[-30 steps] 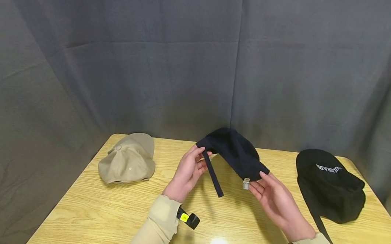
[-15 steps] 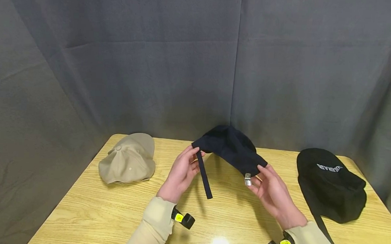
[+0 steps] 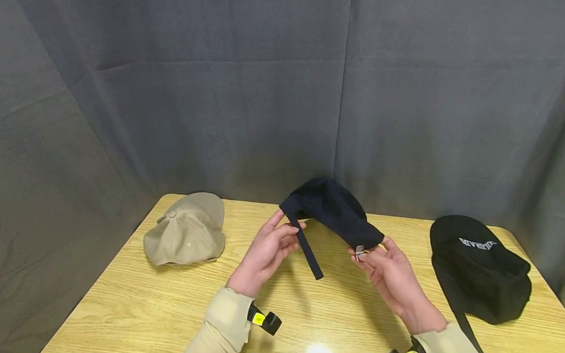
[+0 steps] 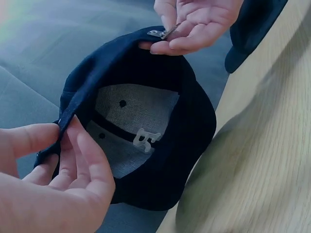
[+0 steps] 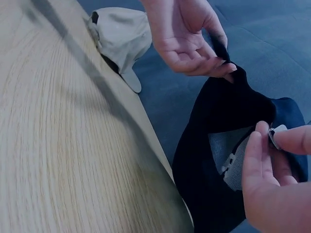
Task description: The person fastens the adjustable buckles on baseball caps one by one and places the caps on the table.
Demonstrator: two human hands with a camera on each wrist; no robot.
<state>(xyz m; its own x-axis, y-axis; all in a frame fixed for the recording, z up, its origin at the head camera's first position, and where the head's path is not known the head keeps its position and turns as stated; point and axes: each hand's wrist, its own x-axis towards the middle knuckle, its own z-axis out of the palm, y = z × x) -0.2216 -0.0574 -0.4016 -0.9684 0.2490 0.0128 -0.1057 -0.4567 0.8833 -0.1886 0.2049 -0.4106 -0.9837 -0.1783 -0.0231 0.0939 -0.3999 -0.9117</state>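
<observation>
Both hands hold a dark navy cap (image 3: 331, 208) up over the table, its back opening toward me. My left hand (image 3: 264, 255) pinches the back edge on the left, where a loose fabric strap (image 3: 311, 257) hangs down. On the right, my right hand (image 3: 398, 284) holds the other back corner, with the thumb at a small metal buckle (image 3: 359, 252). The left wrist view shows the pale inner lining (image 4: 133, 109) and the raised buckle (image 4: 156, 33). In the right wrist view the thumb and fingers pinch that clasp (image 5: 276, 136).
A tan cap (image 3: 184, 230) lies at the table's left back. On the right lies a black cap (image 3: 481, 269) with white lettering, its strap (image 3: 475, 341) trailing toward me. A grey curtain (image 3: 247, 116) hangs behind the wooden table (image 3: 136, 307).
My right thumb has come onto the metal buckle, which hung free before. The left fingers have shifted on the strap, and its loose end has swung right.
</observation>
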